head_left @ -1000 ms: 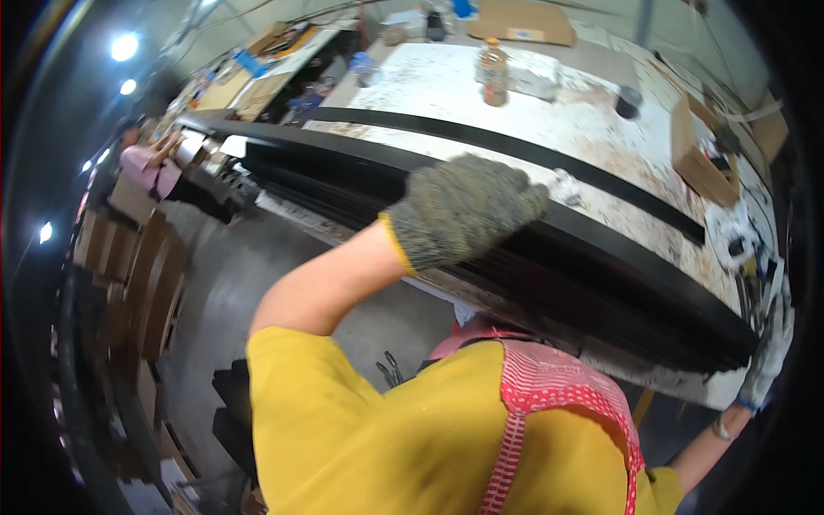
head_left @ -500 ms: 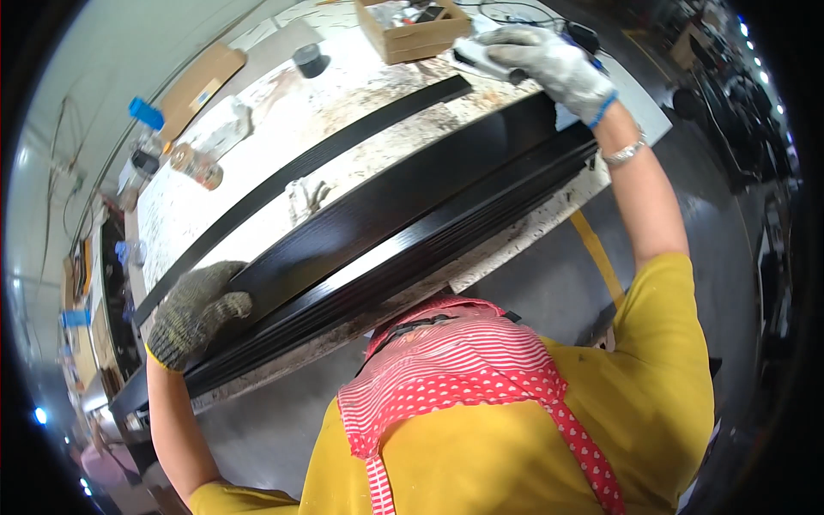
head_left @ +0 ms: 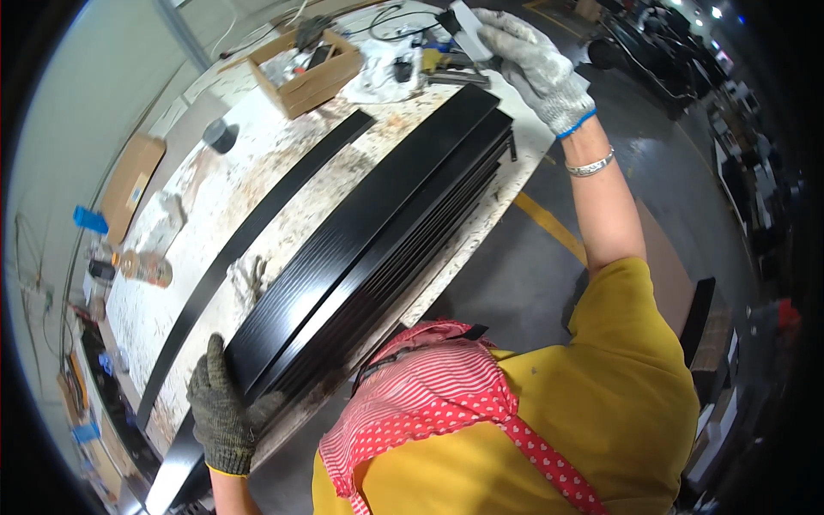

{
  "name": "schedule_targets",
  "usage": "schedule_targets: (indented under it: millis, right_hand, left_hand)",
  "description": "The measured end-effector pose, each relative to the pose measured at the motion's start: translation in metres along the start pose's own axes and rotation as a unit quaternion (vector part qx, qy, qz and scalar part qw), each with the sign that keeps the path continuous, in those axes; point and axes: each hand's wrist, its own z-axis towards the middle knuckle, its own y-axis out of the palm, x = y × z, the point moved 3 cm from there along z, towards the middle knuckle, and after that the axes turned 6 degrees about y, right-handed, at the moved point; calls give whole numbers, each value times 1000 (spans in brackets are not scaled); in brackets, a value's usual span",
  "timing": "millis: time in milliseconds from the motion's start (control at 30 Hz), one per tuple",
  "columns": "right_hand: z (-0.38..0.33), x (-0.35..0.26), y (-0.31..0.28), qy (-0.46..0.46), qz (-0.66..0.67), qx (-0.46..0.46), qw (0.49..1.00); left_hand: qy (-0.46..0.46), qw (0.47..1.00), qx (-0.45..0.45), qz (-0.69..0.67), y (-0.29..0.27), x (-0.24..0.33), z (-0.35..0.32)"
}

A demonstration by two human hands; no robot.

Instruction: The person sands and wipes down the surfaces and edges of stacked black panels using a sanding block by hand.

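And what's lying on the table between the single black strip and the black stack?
The head view shows a crumpled whitish thing, perhaps a glove, on the stained white tabletop between strip and stack.

Long black boards (head_left: 378,193), glossy-topped, stacked diagonally; small white piece (head_left: 471,33), tilted, beyond their far end

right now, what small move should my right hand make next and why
Probably bring the right hand over the top black board: it holds a white dark-edged object past that board's end, while the left hand touches the boards.
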Motion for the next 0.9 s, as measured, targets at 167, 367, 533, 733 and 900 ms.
schedule_targets:
  millis: [167,367,533,733,900]
  right_hand:
    - [-34,39,-55,252,-53,-1,966]
    - [-41,80,-59,228,-32,-95,969]
    - [-31,96,-45,200,61,-141,968]
    - [-46,67,-76,11,18,-196,980]
    - [-79,37,-97,-238,-256,-135,927]
  left_hand:
    - [-52,999,13,6,11,-8,-18]
    - [-17,997,48,-60,7,-10,-23]
    - [-33,996,57,-58,13,-15,-20]
    - [-64,992,61,-93,14,-18,-25]
    - [-85,981,55,-165,10,-19,-18]
